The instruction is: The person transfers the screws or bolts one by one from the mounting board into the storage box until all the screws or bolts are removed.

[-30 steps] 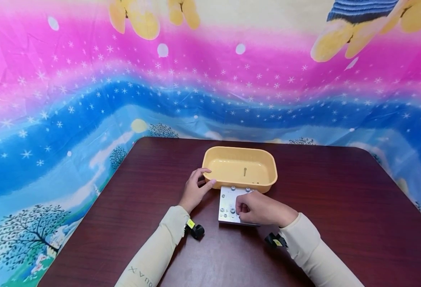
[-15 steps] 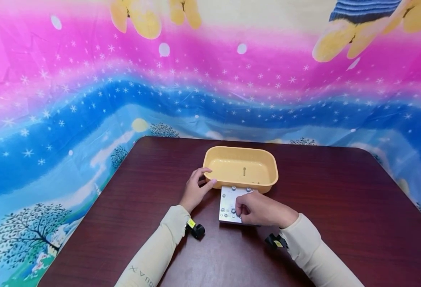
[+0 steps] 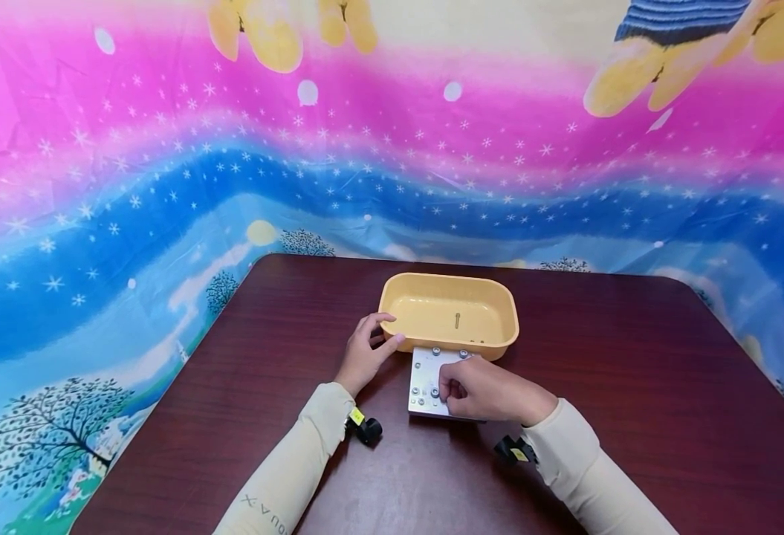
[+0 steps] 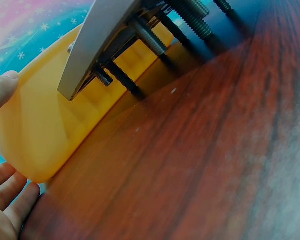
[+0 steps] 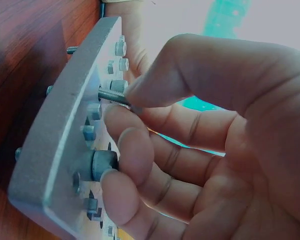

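My right hand [image 3: 492, 388] pinches a thin threaded screw [image 5: 112, 95] between thumb and index finger. Its shank meets the face of a silver metal plate [image 3: 423, 409]; its head is hidden by my fingertips. Several socket-head bolts [image 5: 105, 165] stand in the plate around my fingers. Seen from the left wrist, threaded bolt ends [image 4: 124, 79] stick out below the plate, which sits raised above the table. My left hand [image 3: 363, 357] holds the left near corner of a yellow plastic tray [image 3: 448, 345], thumb at the near side and fingers round the left end.
Inside the tray lie a loose screw [image 3: 458, 321] and a few tiny dark parts near its front wall. The tray stands right behind the plate on a dark red-brown wooden table [image 3: 298, 319]. A printed cloth [image 3: 392, 148] hangs behind the table.
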A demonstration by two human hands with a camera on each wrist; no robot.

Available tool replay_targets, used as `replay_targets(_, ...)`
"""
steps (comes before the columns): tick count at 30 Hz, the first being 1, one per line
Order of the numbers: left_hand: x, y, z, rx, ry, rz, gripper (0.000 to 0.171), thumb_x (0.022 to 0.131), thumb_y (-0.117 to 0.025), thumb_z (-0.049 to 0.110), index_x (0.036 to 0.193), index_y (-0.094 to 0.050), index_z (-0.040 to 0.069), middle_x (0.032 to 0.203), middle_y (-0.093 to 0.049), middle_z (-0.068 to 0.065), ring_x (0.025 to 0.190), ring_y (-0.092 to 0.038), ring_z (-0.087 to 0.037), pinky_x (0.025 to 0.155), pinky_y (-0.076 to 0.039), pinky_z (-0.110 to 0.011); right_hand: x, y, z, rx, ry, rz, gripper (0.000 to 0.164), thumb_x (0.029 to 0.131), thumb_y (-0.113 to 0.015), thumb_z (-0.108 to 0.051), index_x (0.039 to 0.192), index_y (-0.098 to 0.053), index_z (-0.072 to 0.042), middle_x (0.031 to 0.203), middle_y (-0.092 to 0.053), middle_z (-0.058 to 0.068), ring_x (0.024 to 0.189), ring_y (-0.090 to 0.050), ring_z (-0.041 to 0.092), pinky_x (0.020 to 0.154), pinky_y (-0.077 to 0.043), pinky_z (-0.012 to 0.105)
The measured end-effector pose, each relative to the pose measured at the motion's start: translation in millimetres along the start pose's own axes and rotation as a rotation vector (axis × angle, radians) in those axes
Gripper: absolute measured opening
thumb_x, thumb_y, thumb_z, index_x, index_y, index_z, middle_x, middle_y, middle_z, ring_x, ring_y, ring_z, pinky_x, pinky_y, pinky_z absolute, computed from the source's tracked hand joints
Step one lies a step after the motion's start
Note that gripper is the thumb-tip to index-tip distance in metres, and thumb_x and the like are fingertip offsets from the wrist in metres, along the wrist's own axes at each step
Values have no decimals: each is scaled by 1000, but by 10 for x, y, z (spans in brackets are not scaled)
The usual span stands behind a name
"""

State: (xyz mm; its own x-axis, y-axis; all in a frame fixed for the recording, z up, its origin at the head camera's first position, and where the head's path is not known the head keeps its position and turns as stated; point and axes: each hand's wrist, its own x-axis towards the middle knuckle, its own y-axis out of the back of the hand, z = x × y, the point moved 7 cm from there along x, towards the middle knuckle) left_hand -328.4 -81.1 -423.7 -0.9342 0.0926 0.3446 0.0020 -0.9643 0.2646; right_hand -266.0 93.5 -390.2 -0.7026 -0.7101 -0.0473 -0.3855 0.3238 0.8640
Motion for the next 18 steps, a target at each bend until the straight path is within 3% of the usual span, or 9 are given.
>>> replay_targets(11,-3,-4,-2,3,4,2,38,89,-70,14,122,-58,0,127,-50,-18,115,-53,-33,99,-46,-51,10,84,-33,2,57,115,18,81,-63,-6,78,-55,-21,67,-52,-11,60,-48,2,54,-44,20)
replay_targets(18,3,-4,-3,-9,0,3,40,89,-71,14,123,-57,-2,128,-49,-18,116,-52,-33,99,-46,-52,13,178,-72,16,88,214,9,84,-63,-5,85,-61,-14,74,-55,-11,65,-51,4,57,-47,21)
